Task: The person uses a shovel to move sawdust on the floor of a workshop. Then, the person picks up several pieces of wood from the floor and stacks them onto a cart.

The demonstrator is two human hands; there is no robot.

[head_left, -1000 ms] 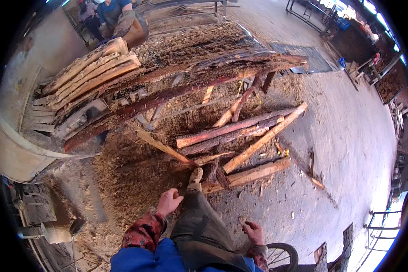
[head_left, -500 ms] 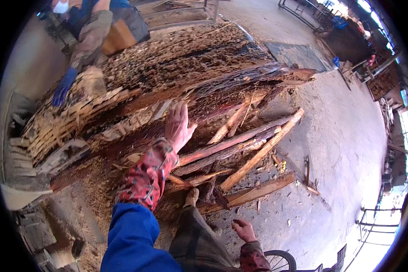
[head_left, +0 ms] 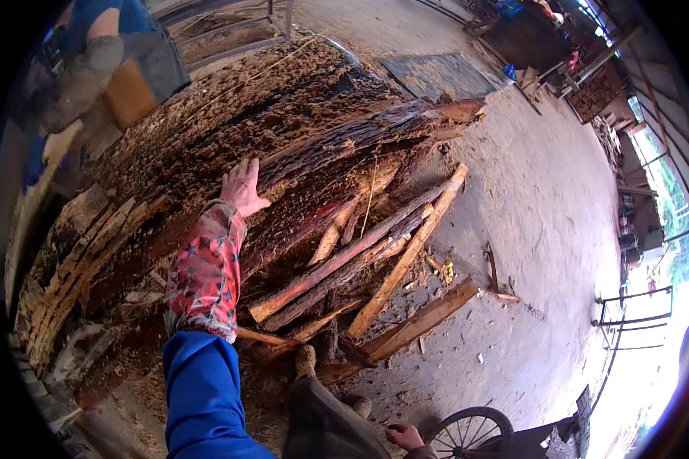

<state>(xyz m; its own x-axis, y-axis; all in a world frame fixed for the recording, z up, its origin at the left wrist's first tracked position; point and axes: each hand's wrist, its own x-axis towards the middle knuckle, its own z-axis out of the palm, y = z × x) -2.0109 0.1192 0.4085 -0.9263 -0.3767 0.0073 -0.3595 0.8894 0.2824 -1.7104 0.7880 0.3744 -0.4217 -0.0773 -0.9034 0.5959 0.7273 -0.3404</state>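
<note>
My left hand point(head_left: 243, 187), in a red patterned cuff and blue sleeve, stretches out over a heap of rough bark slabs. Its fingers are extended, at the near edge of a long dark bark slab point(head_left: 344, 141), with nothing held; whether it presses on the slab I cannot tell. Nearer me lie several split wood strips, among them a reddish strip point(head_left: 337, 260) and a pale pole point(head_left: 409, 252). My right hand point(head_left: 406, 436) hangs low by my leg at the bottom edge, fingers curled, partly cut off, and nothing shows in it.
At upper left a co-worker's blue-gloved hand point(head_left: 34, 162) is by a long pale board point(head_left: 42, 195), blurred. A spoked wheel point(head_left: 471, 436) stands beside my right hand. A thick plank point(head_left: 421, 325) lies on the concrete floor point(head_left: 543, 222) near my shoe point(head_left: 305, 359). Sawdust and chips cover the heap.
My view has turned, so the heap sits further left and the wheel shows more. The co-worker's pale board now stands raised at the left. My left hand stays stretched over the slabs.
</note>
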